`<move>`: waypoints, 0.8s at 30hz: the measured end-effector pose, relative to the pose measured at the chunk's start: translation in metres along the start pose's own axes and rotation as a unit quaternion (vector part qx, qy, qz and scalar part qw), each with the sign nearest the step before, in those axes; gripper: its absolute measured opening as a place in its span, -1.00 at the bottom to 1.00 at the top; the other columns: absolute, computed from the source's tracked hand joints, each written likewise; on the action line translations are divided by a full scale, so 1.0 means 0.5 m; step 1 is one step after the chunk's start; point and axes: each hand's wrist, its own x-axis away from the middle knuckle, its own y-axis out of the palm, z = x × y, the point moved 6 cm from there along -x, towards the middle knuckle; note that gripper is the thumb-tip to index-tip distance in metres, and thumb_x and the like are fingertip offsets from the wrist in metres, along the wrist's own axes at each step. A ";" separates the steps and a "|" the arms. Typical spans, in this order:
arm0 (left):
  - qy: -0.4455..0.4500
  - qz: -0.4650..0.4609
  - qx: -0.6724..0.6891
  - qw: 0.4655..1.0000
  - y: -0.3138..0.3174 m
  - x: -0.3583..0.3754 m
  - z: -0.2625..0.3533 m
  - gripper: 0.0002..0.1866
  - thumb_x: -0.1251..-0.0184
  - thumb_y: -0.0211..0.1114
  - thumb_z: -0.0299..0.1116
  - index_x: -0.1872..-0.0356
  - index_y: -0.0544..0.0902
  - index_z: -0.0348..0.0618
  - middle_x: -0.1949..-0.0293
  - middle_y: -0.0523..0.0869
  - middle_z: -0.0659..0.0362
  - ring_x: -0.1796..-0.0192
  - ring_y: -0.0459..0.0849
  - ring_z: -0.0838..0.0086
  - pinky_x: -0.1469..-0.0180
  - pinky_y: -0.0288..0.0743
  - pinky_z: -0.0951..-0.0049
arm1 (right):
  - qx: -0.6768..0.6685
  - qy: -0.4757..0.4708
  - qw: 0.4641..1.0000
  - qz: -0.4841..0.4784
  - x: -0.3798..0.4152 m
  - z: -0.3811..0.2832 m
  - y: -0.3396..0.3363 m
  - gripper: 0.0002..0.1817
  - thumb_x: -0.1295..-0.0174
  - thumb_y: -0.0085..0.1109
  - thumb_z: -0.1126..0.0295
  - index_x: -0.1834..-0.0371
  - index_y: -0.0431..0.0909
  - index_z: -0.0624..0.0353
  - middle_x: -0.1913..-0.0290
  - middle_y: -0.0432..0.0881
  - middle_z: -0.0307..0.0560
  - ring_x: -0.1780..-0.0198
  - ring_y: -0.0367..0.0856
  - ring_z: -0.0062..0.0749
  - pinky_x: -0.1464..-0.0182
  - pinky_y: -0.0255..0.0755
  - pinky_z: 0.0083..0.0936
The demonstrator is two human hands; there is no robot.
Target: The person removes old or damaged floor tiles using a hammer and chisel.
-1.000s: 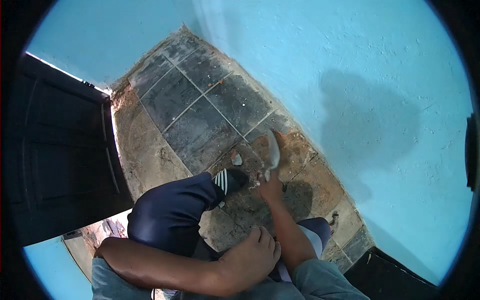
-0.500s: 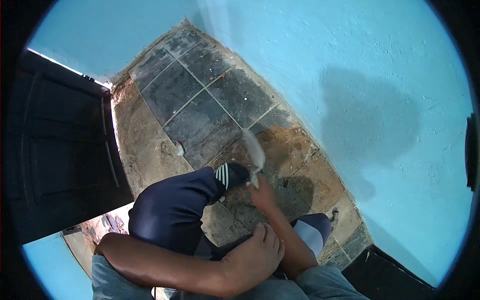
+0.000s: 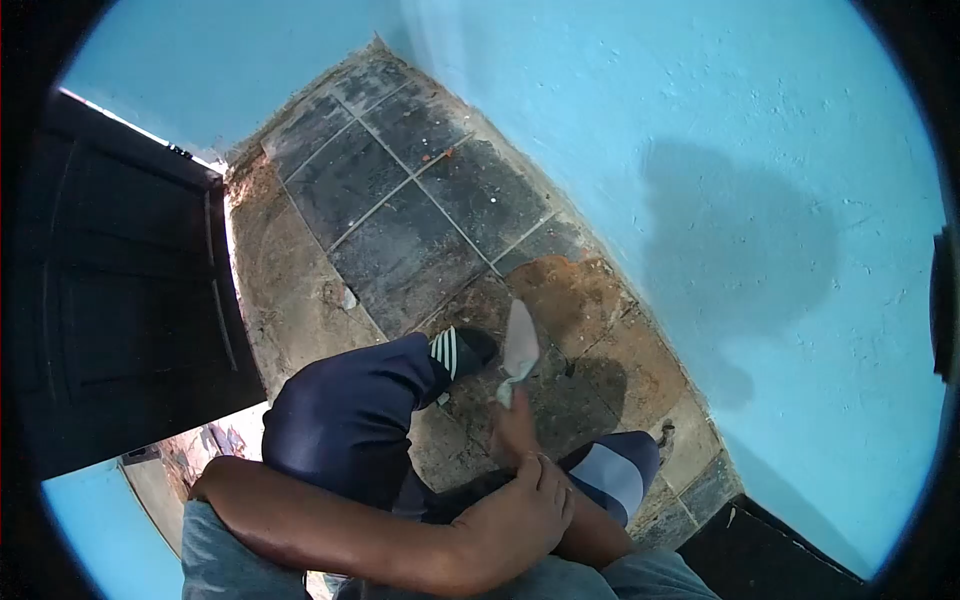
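My right hand (image 3: pixel 512 430) is closed around the handle of a trowel (image 3: pixel 521 340). Its pale, pointed blade reaches away from me, over the stained floor; contact with the floor is hard to judge. Across my right forearm lies my left hand (image 3: pixel 515 520), its fingers bent over the arm. Close beside the blade is my foot in a dark shoe with white stripes (image 3: pixel 462 352). Below the blade the bare floor (image 3: pixel 575 300) shows brown and orange patches where the dark tiles (image 3: pixel 400 255) end.
Light blue walls (image 3: pixel 780 120) meet at the far corner. A black door (image 3: pixel 120 290) stands at left. Small debris (image 3: pixel 440 154) and a pale chip (image 3: pixel 348 299) lie on the floor. A dark object (image 3: pixel 770 545) stands at lower right, beside the wall.
My right hand has drawn the trowel back toward me, and the blade shows more of its flat side. The pale chip has shifted slightly left. My left hand stays on the forearm.
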 end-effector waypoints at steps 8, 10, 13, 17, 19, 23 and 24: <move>-0.013 0.026 0.000 1.000 0.008 0.006 -0.001 -0.47 -0.37 0.14 -0.24 -0.27 0.59 -0.35 -0.05 0.74 -0.15 -0.15 0.68 -0.01 -0.20 0.49 0.12 | 0.228 -0.043 0.970 -0.071 -0.077 -0.145 -0.015 -0.43 -0.28 0.27 0.25 -0.28 0.48 0.40 -0.11 0.67 0.30 -0.09 0.70 0.12 -0.12 0.51 -0.10; -0.010 0.028 0.001 1.000 0.004 0.011 -0.003 -0.47 -0.37 0.14 -0.24 -0.27 0.58 -0.35 -0.05 0.74 -0.15 -0.15 0.68 -0.01 -0.21 0.49 0.12 | 0.247 -0.038 0.958 -0.139 -0.098 -0.174 -0.001 -0.39 -0.27 0.26 0.29 -0.31 0.47 0.48 -0.02 0.72 0.26 -0.02 0.75 -0.01 0.00 0.57 -0.21; -0.011 0.016 0.006 1.000 0.005 0.012 -0.006 -0.47 -0.37 0.14 -0.24 -0.28 0.58 -0.36 -0.07 0.73 -0.16 -0.17 0.67 -0.03 -0.23 0.49 0.12 | 0.265 -0.056 0.944 -0.186 -0.125 -0.220 -0.013 -0.42 -0.27 0.27 0.27 -0.25 0.51 0.49 0.06 0.75 0.29 0.18 0.81 -0.10 0.15 0.61 -0.19; -0.023 0.040 0.007 0.999 -0.003 0.021 -0.006 -0.50 -0.38 0.14 -0.25 -0.25 0.60 -0.35 -0.02 0.74 -0.11 -0.15 0.69 0.02 -0.21 0.51 0.13 | 0.400 -0.091 0.891 -0.195 -0.116 -0.315 -0.046 -0.55 -0.14 0.23 0.26 0.08 0.67 0.49 0.19 0.73 0.43 0.07 0.76 0.15 0.03 0.60 -0.04; -0.030 -0.023 -0.003 0.999 0.002 0.017 -0.002 -0.47 -0.43 0.14 -0.23 -0.32 0.53 -0.36 -0.20 0.65 -0.12 -0.24 0.61 0.00 -0.30 0.42 0.07 | 0.463 -0.097 0.856 -0.208 -0.111 -0.360 -0.045 -0.61 -0.15 0.23 0.29 0.14 0.68 0.47 0.23 0.73 0.37 0.23 0.77 0.08 0.13 0.60 -0.08; -0.028 -0.040 0.008 0.999 0.004 0.021 -0.003 -0.44 -0.44 0.12 -0.21 -0.33 0.50 -0.40 -0.25 0.63 -0.14 -0.28 0.58 0.01 -0.33 0.39 0.07 | 0.540 -0.179 0.791 -0.226 -0.139 -0.342 -0.003 -0.64 -0.11 0.26 0.27 0.22 0.71 0.42 0.24 0.74 0.36 0.21 0.76 0.15 0.11 0.59 -0.08; -0.019 -0.043 0.002 0.999 0.003 0.023 -0.002 -0.44 -0.45 0.12 -0.21 -0.34 0.50 -0.40 -0.26 0.63 -0.14 -0.29 0.58 0.00 -0.34 0.38 0.05 | 0.527 -0.179 0.795 -0.240 -0.132 -0.352 0.004 -0.62 -0.11 0.27 0.25 0.19 0.71 0.43 0.20 0.73 0.38 0.15 0.75 0.19 0.05 0.59 -0.07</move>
